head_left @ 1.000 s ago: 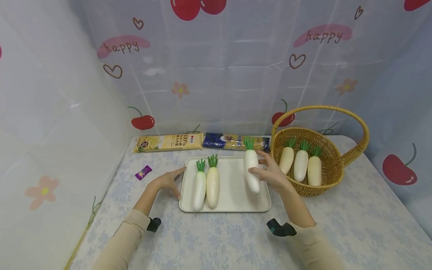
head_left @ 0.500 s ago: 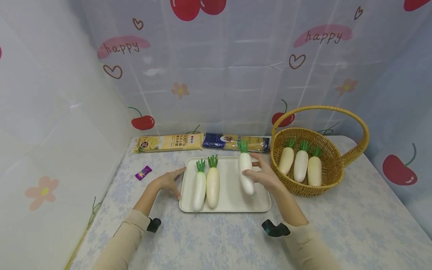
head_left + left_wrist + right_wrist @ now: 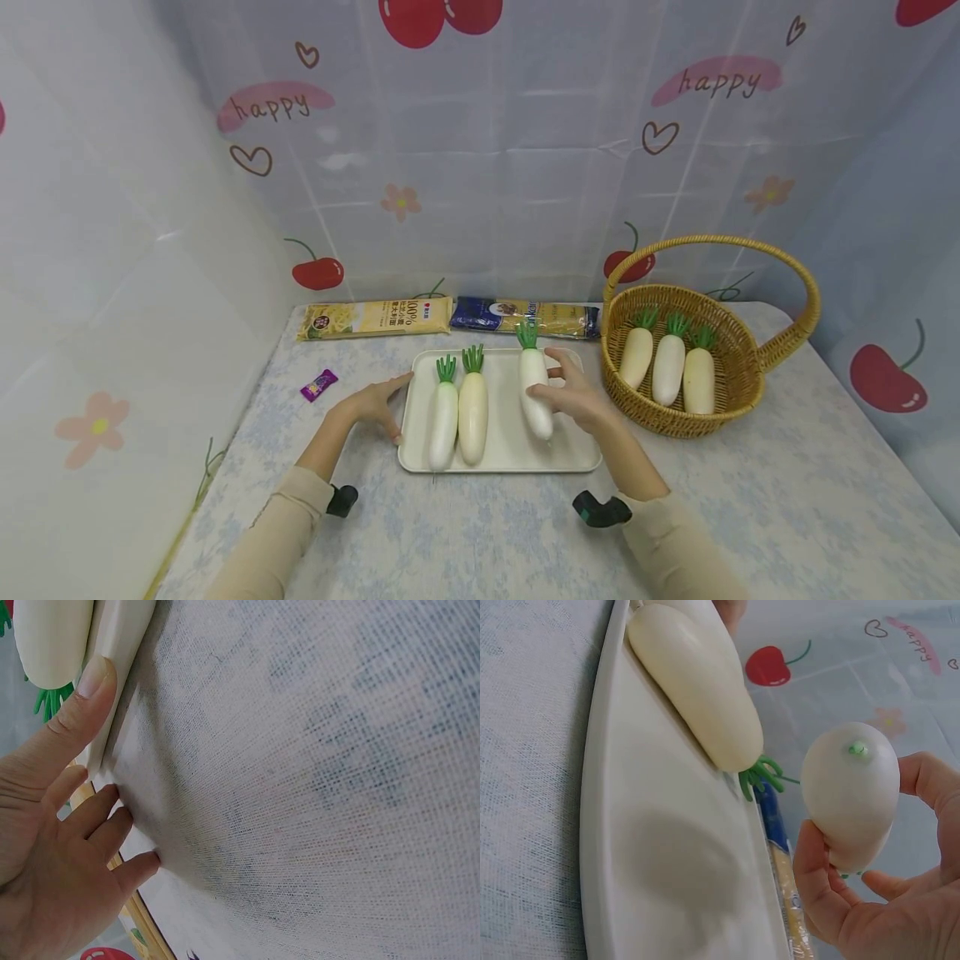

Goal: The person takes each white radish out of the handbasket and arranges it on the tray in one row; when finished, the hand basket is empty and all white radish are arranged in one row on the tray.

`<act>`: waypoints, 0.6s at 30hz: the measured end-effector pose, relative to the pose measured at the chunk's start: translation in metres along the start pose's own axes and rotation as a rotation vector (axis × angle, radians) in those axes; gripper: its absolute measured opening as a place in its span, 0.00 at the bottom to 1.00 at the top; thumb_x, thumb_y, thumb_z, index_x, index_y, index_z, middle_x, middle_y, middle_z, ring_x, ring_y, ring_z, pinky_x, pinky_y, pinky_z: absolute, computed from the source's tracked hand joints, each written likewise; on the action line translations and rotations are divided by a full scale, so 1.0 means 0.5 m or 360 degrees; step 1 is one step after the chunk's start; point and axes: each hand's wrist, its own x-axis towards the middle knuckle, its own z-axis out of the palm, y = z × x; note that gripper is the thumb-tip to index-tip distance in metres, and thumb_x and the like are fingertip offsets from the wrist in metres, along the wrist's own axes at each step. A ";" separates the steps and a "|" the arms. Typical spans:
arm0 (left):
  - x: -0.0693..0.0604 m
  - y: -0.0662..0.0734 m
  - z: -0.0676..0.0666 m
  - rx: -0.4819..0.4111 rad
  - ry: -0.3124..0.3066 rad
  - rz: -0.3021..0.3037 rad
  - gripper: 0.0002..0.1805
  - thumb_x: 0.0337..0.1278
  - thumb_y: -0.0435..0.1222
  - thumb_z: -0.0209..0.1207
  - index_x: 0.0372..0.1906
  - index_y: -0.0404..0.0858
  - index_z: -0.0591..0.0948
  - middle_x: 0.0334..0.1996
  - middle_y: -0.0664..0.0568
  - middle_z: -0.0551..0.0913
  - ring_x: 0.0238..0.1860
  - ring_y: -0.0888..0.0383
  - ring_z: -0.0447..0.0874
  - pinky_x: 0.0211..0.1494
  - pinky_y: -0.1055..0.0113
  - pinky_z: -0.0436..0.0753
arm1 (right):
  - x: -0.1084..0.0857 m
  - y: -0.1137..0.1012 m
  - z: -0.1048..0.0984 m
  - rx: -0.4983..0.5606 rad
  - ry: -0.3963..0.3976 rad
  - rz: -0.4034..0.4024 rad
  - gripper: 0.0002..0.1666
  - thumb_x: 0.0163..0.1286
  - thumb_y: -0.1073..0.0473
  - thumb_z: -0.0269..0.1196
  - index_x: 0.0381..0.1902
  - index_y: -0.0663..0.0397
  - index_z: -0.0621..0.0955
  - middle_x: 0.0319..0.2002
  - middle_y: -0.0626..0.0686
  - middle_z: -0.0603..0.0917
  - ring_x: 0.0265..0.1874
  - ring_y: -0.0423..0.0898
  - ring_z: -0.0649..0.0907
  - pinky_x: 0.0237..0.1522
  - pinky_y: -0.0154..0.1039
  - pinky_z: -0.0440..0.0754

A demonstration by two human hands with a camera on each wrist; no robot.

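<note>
A: How far has the work been carried?

B: Only partway, it would be judged. Two radishes have been laid side by side at the left of the tray. A third, the held radish, is held above the tray's right half, and its setting down seems not yet done. Three more radishes are left in the basket, which is stood on the desk just beside the tray

A: And how is each grip kept?

B: By the right hand the held radish is clasped around its middle, thumb on one side and fingers on the other; the grip is opened only as wide as the radish. By the left hand nothing is gripped: its fingers are spread, and the tray's left edge is touched by the thumb

A: What has been changed since a second ago?

B: The held radish has been carried leftward, nearer the laid pair. The left hand, the laid pair and the basket are seen unmoved
</note>
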 end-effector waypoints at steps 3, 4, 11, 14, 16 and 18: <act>0.000 -0.001 0.000 -0.0007 -0.0002 -0.0004 0.66 0.24 0.38 0.79 0.75 0.41 0.50 0.72 0.35 0.52 0.70 0.34 0.50 0.66 0.38 0.58 | 0.005 0.003 0.006 0.0005 -0.0006 0.0017 0.49 0.61 0.60 0.63 0.74 0.55 0.49 0.60 0.69 0.62 0.49 0.58 0.75 0.37 0.42 0.80; 0.000 -0.001 0.000 -0.0009 -0.0003 -0.0005 0.66 0.24 0.38 0.79 0.75 0.41 0.51 0.72 0.35 0.52 0.70 0.34 0.50 0.66 0.38 0.58 | 0.007 0.004 0.007 0.0010 -0.0009 0.0022 0.49 0.61 0.60 0.63 0.74 0.55 0.49 0.60 0.69 0.62 0.49 0.58 0.75 0.37 0.42 0.80; 0.001 -0.001 0.000 0.0011 -0.0002 0.0002 0.66 0.24 0.38 0.79 0.75 0.41 0.51 0.71 0.35 0.52 0.69 0.33 0.50 0.66 0.38 0.58 | 0.021 0.013 0.018 0.0010 -0.0001 0.0047 0.49 0.62 0.60 0.63 0.74 0.56 0.50 0.60 0.69 0.62 0.48 0.58 0.75 0.37 0.43 0.80; 0.000 -0.001 -0.001 0.0003 0.0001 -0.0009 0.66 0.25 0.38 0.79 0.75 0.41 0.51 0.71 0.35 0.52 0.70 0.34 0.50 0.66 0.38 0.58 | 0.026 0.015 0.023 -0.0001 0.0009 0.0059 0.49 0.61 0.60 0.63 0.74 0.56 0.50 0.60 0.69 0.62 0.48 0.57 0.76 0.37 0.43 0.81; 0.000 0.000 -0.001 0.0008 0.0001 -0.0008 0.66 0.25 0.38 0.79 0.75 0.41 0.50 0.71 0.35 0.52 0.69 0.33 0.50 0.66 0.38 0.58 | 0.029 0.016 0.027 -0.0016 0.0017 0.0072 0.49 0.61 0.60 0.63 0.74 0.55 0.50 0.60 0.68 0.63 0.47 0.56 0.76 0.38 0.42 0.81; 0.000 0.001 -0.001 0.0004 -0.0002 -0.0014 0.66 0.25 0.38 0.79 0.75 0.41 0.50 0.71 0.34 0.52 0.69 0.33 0.50 0.66 0.37 0.58 | 0.032 0.017 0.030 -0.0025 0.0017 0.0079 0.49 0.61 0.61 0.63 0.74 0.56 0.50 0.60 0.69 0.63 0.47 0.56 0.76 0.38 0.42 0.81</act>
